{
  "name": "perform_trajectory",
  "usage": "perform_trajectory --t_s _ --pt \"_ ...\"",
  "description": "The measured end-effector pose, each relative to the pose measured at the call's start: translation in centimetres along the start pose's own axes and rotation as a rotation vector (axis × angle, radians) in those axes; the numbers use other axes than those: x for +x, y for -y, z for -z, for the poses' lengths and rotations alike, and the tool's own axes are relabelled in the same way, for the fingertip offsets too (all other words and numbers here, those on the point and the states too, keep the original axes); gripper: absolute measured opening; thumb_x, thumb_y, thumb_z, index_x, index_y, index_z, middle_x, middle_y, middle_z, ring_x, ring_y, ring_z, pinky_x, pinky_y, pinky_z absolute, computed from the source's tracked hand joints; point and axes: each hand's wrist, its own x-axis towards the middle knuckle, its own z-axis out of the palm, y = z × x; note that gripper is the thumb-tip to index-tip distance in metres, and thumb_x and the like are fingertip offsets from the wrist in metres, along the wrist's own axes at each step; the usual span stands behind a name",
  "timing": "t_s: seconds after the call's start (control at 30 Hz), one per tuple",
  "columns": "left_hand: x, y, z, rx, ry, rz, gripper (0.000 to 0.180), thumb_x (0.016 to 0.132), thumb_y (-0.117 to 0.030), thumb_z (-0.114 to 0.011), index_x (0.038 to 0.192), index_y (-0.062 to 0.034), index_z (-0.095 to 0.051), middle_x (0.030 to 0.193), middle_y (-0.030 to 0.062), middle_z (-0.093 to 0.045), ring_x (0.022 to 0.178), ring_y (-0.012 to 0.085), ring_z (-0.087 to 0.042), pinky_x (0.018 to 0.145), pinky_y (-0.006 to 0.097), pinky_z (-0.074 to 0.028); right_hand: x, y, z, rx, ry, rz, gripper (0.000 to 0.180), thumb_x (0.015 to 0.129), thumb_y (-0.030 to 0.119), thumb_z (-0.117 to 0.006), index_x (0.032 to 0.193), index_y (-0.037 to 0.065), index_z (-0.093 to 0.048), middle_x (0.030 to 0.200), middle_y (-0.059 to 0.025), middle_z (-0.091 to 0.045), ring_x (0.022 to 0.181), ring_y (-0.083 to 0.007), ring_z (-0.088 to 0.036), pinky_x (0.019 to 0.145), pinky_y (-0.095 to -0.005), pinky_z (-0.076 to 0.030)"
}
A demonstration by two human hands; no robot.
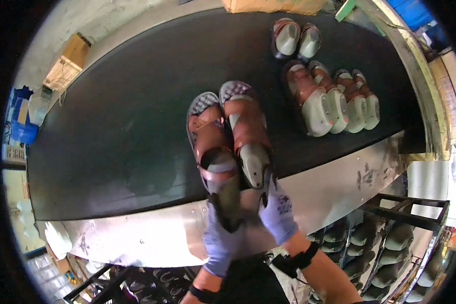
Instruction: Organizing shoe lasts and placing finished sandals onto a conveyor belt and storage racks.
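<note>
**2 brown sandals held at the near edge of the belt**

Left hand [220, 240], in a pale purple glove, closed around the heel end of the left sandal [212, 144]; fingers wrapped on the heel of the last inside it, fingertips hidden under the dark heel part. Right hand [277, 210], gloved the same, gripping the heel end of the right sandal [248, 131], fingers curled shut on it. Both sandals brown-strapped over grey lasts, side by side and touching, toes pointing away, soles over the black conveyor belt [116, 137], heels reaching past its near edge above the metal rim [152, 233]. Whether the soles rest on the belt or hang just above it: cannot tell.

Wide bare stretch of belt to the left of the pair, running to the curved far edge. To the right, less room: 4 more lasted sandals [334, 99] lying in a tight row, near but apart from the held pair. Beyond them, 2 lasted shoes [296, 39] close to the far edge. Cardboard box [68, 61] off the belt at the far left. Below the metal rim, at lower right, a dark rack [390, 248] stacked with grey lasts.
</note>
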Motion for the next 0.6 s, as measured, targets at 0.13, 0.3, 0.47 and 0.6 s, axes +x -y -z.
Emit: perform_trajectory --t_s 0.13,0.3,0.47,0.6 --pt "-1.9 1.4 -1.6 -0.034 -0.039 -0.020 0.092 0.064 -0.015 -0.069 0.140 -0.0013 -0.021 0.138 0.0239 -0.035 0.126 0.0394 -0.036 0.100 0.042 -0.036 2.1 -1.7 0.2 -0.210 -0.229 0.293 0.067 0.075 0.020 -0.062 0.132 -0.004 -0.036 0.124 -0.0305 -0.045 0.110 -0.0448 -0.047 0.095 -0.0480 -0.039" --pt "0.1 1.9 -0.9 -0.061 -0.136 -0.081 0.090 0.064 -0.011 -0.069 0.139 0.0025 -0.022 0.138 0.0241 -0.035 0.128 0.0389 -0.034 0.104 0.041 -0.033 8.9 3.1 -0.8 -0.328 -0.271 0.350 0.071 0.071 0.020 -0.069 0.130 -0.002 -0.037 0.126 -0.0262 -0.045 0.113 -0.0422 -0.045 0.097 -0.0471 -0.038" --pt "2.5 2.7 0.5 -0.119 -0.209 0.050 0.093 0.063 -0.020 -0.075 0.141 -0.0045 -0.026 0.132 0.0207 -0.046 0.117 0.0311 -0.050 0.096 0.035 -0.042 9.4 3.8 -1.9 -0.297 -0.305 0.300 0.069 0.070 0.019 -0.071 0.127 -0.001 -0.037 0.125 -0.0253 -0.045 0.110 -0.0405 -0.049 0.093 -0.0468 -0.041" --pt "-1.9 4.7 1.2 -0.122 -0.099 0.137 0.087 0.066 -0.011 -0.069 0.140 -0.0027 -0.025 0.139 0.0211 -0.037 0.124 0.0340 -0.042 0.100 0.036 -0.038 0.1 3.5 -4.1 -0.143 -0.129 0.157 0.078 0.069 0.020 -0.072 0.133 0.001 -0.032 0.130 -0.0261 -0.040 0.114 -0.0432 -0.046 0.096 -0.0462 -0.040"
